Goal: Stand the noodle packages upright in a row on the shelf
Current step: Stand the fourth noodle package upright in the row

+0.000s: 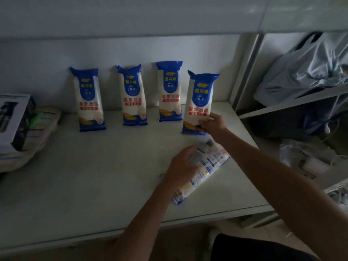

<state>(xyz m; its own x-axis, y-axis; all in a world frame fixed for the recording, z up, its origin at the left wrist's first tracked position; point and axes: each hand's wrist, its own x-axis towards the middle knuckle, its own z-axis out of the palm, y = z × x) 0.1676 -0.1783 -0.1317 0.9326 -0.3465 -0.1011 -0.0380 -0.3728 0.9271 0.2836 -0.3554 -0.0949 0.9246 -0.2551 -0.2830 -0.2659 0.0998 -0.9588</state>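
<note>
Three blue-and-white noodle packages stand upright against the back wall of the white shelf point(94, 176): one on the left point(88, 99), one in the middle point(132, 96), one further right point(169, 92). A fourth package point(200, 98) stands upright a little nearer me at the right end, and my right hand point(211, 125) grips its lower right edge. A fifth package point(205, 170) lies flat on the shelf, back side up, slanting toward me. My left hand point(183, 166) rests over its upper half with fingers curled on it.
A black-and-white box point(13, 119) sits on stacked packets point(30, 146) at the shelf's left end. A shelf upright point(244, 72) borders the right side, with a grey plastic bag point(305, 68) and clutter beyond it.
</note>
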